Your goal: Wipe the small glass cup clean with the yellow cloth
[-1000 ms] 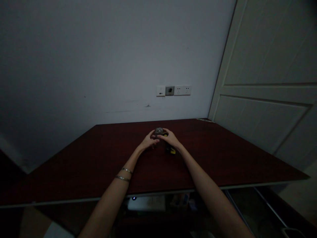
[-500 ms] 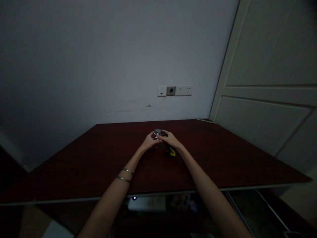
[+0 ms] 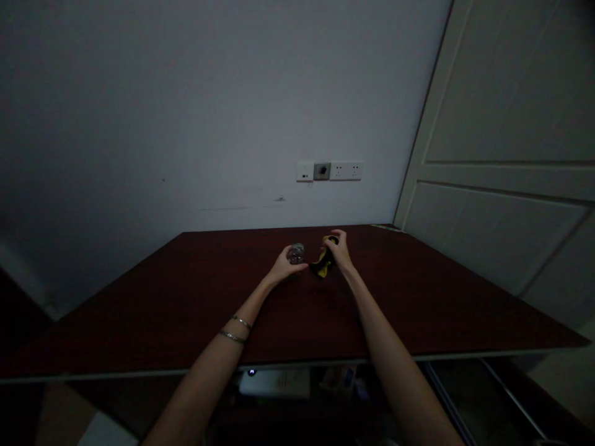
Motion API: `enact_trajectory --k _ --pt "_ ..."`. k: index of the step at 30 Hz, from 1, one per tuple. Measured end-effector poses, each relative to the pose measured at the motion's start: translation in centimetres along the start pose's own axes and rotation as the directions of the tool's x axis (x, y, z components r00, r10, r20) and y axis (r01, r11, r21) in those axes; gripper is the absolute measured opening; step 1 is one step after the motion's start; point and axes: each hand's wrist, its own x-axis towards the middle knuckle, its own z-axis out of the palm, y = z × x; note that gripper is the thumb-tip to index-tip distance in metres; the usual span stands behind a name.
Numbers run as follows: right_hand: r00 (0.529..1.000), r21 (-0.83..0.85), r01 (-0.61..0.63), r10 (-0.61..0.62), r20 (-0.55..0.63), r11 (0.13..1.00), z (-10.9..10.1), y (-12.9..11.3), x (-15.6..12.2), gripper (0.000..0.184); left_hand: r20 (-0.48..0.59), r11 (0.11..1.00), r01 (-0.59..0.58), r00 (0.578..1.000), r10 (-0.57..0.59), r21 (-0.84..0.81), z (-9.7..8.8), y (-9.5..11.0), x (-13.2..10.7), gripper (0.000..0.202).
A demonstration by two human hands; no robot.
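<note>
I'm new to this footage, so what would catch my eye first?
Two bare hands at the middle of the dark red tabletop: the left hand, bangles above its wrist, beside a small clear object, the right hand on a yellow-and-black object. Above them, a white socket panel marks the wall.

Clear jar (image 3: 296, 253), black-yellow object (image 3: 324, 262)

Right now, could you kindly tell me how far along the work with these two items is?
Done: the two items already lie apart on the dark red tabletop. In hand: the right hand holds the yellow-and-black item. Left: the left hand sits beside the small clear jar, seemingly not lifted; how much remains beyond that is unclear.
</note>
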Motion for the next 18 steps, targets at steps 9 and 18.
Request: enact_trajectory --k 9,18 --pt "0.954 -0.095 0.295 -0.299 -0.027 0.951 2.5 0.3 -1.3 0.046 0.043 0.993 -0.104 0.994 0.102 0.047 0.7 -1.5 0.3 0.077" --pt "0.918 -0.068 0.370 -0.353 0.182 0.927 4.3 -0.1 -3.4 0.035 -0.054 0.975 -0.171 0.982 0.180 0.142 0.4 -2.3 0.7 0.079"
